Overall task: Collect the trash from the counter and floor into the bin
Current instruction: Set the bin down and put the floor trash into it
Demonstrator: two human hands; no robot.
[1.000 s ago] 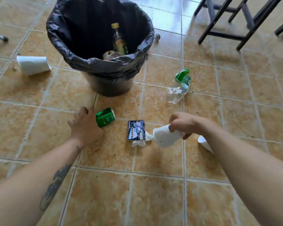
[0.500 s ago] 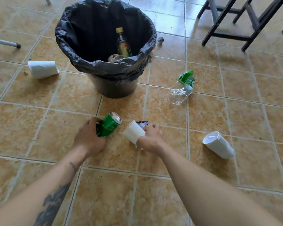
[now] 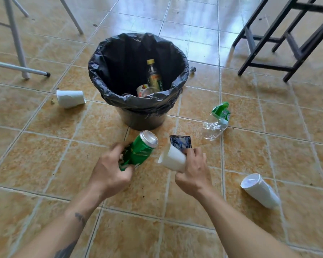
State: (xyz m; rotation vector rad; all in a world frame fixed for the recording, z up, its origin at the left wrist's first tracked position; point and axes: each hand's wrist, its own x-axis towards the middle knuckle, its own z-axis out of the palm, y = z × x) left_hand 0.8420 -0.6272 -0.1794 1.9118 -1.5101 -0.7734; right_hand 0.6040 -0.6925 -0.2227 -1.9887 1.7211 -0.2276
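Gripping the can [image 3: 140,151] and cup [image 3: 172,158], both hands' fingers have lifted them since.

Left hand [image 3: 111,171]: a dented green can [image 3: 140,150] is gripped, its silver top tilted toward the bin [image 3: 138,101].
Right hand [image 3: 192,171]: a white paper cup [image 3: 172,158] and a dark blue wrapper [image 3: 180,142] are held together.
Bin: lined with a black bag; a bottle [image 3: 154,76] is seen inside.
Floor: two white cups [image 3: 70,98] [image 3: 259,190] and a crushed plastic bottle [image 3: 217,121] are lying on the tiles.
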